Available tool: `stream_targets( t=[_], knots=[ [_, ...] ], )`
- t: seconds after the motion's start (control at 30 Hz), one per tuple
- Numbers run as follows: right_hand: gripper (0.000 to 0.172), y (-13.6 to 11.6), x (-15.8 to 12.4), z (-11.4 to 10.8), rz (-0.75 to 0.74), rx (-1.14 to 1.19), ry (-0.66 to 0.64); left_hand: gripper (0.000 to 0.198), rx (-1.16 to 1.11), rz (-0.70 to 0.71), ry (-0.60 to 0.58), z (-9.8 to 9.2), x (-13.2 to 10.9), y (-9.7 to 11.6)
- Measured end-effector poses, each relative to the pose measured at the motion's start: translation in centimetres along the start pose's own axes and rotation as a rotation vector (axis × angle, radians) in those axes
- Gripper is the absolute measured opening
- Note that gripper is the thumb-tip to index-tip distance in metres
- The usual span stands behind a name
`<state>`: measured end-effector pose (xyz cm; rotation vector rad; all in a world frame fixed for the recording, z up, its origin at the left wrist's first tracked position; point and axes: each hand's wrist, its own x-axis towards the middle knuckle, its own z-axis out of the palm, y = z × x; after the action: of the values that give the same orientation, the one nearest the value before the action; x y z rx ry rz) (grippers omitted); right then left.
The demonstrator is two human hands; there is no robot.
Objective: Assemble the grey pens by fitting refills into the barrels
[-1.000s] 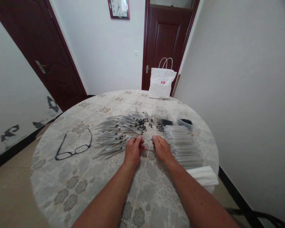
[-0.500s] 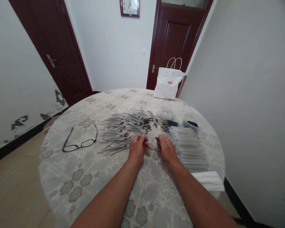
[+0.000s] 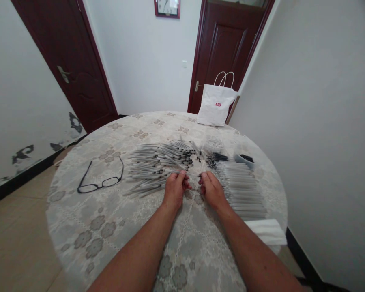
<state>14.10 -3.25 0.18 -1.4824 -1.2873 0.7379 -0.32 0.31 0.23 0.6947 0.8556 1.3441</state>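
My left hand [image 3: 174, 190] and my right hand [image 3: 211, 190] rest close together on the round table [image 3: 88, 227], fingers curled in a pinch. What they pinch is too small to make out. Left of my left hand lies a spread pile of grey pens with black tips [image 3: 156, 164]. Right of my right hand lies a neat row of clear pen barrels [image 3: 241, 188]. Just beyond my fingers sit a heap of small black parts [image 3: 215, 159] and a small dish of black bits [image 3: 245, 159].
Black-framed glasses [image 3: 99, 181] lie at the table's left. A white paper bag [image 3: 215, 103] stands at the far edge before a dark red door [image 3: 223, 52]. Folded white cloth [image 3: 267, 232] lies at the right edge. Another door [image 3: 65, 61] is at left.
The view shifted slightly from a second ago. Both hands stay together between the two pen piles, fingers working in small moves; nothing on the table has shifted.
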Motion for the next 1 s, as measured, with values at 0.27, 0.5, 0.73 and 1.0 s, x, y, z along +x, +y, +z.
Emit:
stream_targets(
  t=[0.27,0.5,0.73,1.0],
  knots=[
    [0.046,0.55,0.36,-0.13,-0.037,-0.050,-0.054,0.038,0.046,0.003,-0.007,-0.03,0.17,-0.21],
    [0.033,0.23,0.22,0.08,0.015,0.127,-0.049,0.037,0.041,0.015,0.009,-0.05,0.20,-0.19],
    [0.048,0.37,0.29,-0.05,0.034,0.047,-0.090,0.037,0.069,0.030,-0.002,-0.10,0.31,-0.37],
    [0.037,0.14,0.21,0.21,0.030,0.151,-0.036,0.037,0.041,0.028,0.016,0.01,0.15,-0.01]
  ],
)
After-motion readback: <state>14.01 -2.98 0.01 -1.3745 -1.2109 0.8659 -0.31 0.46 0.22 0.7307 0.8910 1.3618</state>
